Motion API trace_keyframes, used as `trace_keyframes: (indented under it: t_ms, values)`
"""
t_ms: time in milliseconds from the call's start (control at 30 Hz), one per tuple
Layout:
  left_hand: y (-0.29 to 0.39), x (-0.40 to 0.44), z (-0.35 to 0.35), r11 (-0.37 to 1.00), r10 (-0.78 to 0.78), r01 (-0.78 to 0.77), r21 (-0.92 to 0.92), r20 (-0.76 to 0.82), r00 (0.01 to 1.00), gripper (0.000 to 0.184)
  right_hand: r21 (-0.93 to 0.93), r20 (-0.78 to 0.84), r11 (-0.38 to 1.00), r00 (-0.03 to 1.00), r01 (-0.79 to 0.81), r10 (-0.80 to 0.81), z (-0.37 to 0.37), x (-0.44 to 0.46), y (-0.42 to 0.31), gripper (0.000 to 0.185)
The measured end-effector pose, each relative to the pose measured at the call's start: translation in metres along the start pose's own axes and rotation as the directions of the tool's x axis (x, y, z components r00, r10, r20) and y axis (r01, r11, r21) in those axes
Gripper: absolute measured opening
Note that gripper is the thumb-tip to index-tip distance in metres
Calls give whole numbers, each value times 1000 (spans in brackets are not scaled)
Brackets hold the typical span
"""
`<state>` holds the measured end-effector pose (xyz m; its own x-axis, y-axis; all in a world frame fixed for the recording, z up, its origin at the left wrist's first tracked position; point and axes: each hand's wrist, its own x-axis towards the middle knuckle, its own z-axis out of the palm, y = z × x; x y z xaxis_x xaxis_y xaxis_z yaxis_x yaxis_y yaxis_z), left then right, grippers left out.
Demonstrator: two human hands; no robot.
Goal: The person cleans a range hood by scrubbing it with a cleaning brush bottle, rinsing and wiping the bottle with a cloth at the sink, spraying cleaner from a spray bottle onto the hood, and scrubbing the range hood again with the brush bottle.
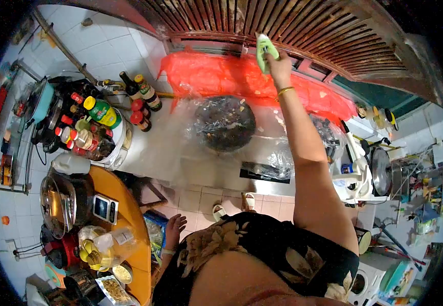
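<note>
Right hand: the right hand (281, 67) is up at full stretch, fingers closed on a green cloth (265, 47) with whitish patches; could be a pad, too small to tell.
Green cloth: at the lower edge of the slatted hood (308, 28); contact looks likely, not certain.
Left hand: the left hand (174, 230) is low beside the body, fingers loosely spread, nothing seen in it, near the round wooden surface (142, 229).
Step in hand: looks like cloth work at the hood edge, judged from the pose.
Move calls for: firm pinch, steady raised arm, light pressure following the ridges.
Hood: long thin slats, fanned by the lens, brown, stained, maybe greasy.
Red sheet: the red plastic sheet (201, 76) is thin, crinkled, along the wall below the hood.
Clear film: the clear film (168, 145) is wrinkled, shiny, draped over the pale surface (196, 176).
Dark round pan: the dark round pan (224, 125) seems to sit under film, pale bits on top.
Bottles: the dark glass bottles (150, 96) stand at the wall; the white tub (121, 148) holds more, red and yellow caps.
Floor: pinkish square tiles (183, 199).
</note>
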<state>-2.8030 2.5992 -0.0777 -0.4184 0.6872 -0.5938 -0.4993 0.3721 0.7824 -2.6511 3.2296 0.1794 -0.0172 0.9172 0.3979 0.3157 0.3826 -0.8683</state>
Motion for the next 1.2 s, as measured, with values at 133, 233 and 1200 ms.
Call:
trace_keyframes:
  t_ms: [133,233,1200]
  values:
    - [15,-2,13,999,20,-19,33,-28,999,38,449,80,892,993,44,-89,-53,-2,-83,39]
    - [16,1,15,1000,26,-26,2,-20,999,39,474,110,867,967,153,-231,-88,-15,-139,43]
    - [-6,-7,95,999,26,-31,-45,-88,996,39,-687,35,646,903,333,-428,-178,35,111,38]
